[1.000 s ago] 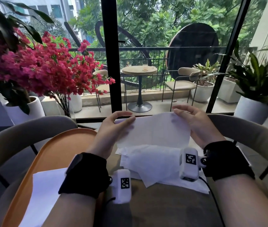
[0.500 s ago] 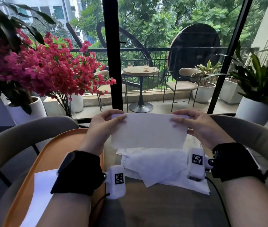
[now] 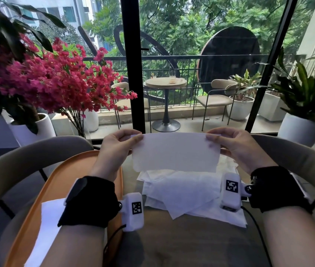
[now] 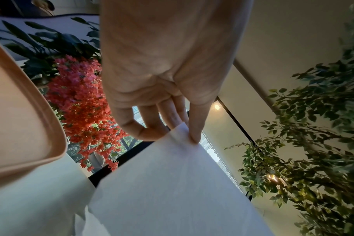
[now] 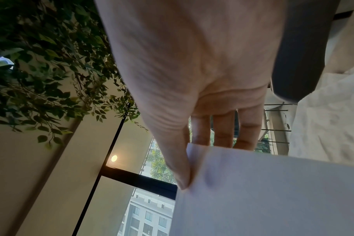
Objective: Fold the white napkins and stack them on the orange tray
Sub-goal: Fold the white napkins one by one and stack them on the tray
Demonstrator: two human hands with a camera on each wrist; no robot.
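Held napkin (image 3: pixel 176 151): folded, lifted above the napkin pile (image 3: pixel 183 193), stretched flat between both hands.
Left hand (image 3: pixel 116 149): thumb and fingers pinching the napkin's upper left corner (image 4: pixel 182 132).
Right hand (image 3: pixel 237 147): thumb and fingers pinching the upper right corner (image 5: pixel 194 153).
Napkin pile: loose, crumpled, on the table (image 3: pixel 181 243) directly under the held napkin.
Orange tray (image 3: pixel 56 182): left of the pile, touching the table edge.
Folded napkin on tray (image 3: pixel 47 228): flat, left of the pile, partly under the left forearm.
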